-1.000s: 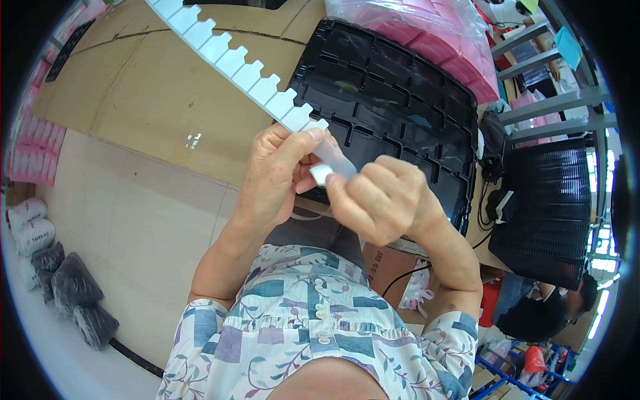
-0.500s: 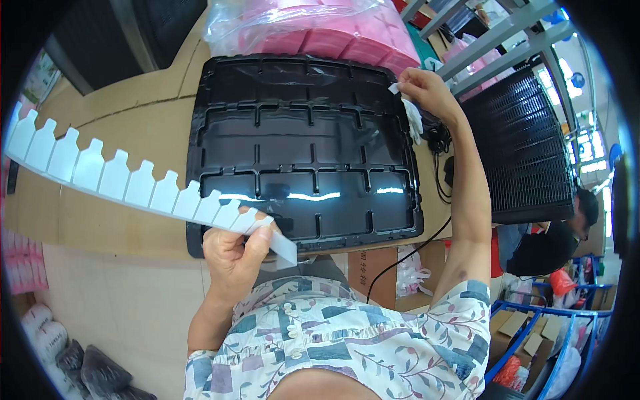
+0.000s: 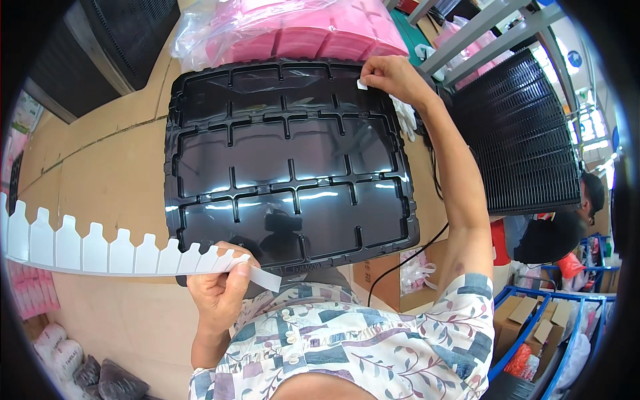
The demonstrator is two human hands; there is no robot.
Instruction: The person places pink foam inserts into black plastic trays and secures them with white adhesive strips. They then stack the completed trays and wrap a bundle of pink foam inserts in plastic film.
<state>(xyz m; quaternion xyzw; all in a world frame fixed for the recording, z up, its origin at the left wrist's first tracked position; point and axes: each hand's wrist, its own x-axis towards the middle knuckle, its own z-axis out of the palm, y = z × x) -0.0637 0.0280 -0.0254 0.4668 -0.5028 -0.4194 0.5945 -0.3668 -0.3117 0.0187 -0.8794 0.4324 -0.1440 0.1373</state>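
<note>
My left hand [image 3: 220,293] pinches a long white strip of bottle-shaped tabs [image 3: 123,253] between thumb and fingers. The strip runs off to the left and a short end pokes out past my thumb. In front of me lies a shiny black plastic tray [image 3: 260,153] with shallow compartments and raised ribs. Over its far right corner, my right hand [image 3: 398,81] holds a small white tab [image 3: 361,85] between thumb and forefinger. Whether that tab touches the tray, I cannot tell.
Pink pieces [image 3: 313,37] under clear plastic stand behind the tray. Beside its right edge lie a white glove [image 3: 404,119] and a black cable [image 3: 407,261]. A stack of black trays [image 3: 517,140] rises at the right, near another person [image 3: 550,237] and a blue rack [image 3: 533,293].
My right hand has moved left with the small tab, from the tray's right edge to over its far right corner. My left hand and the strip have dropped slightly lower and left.
</note>
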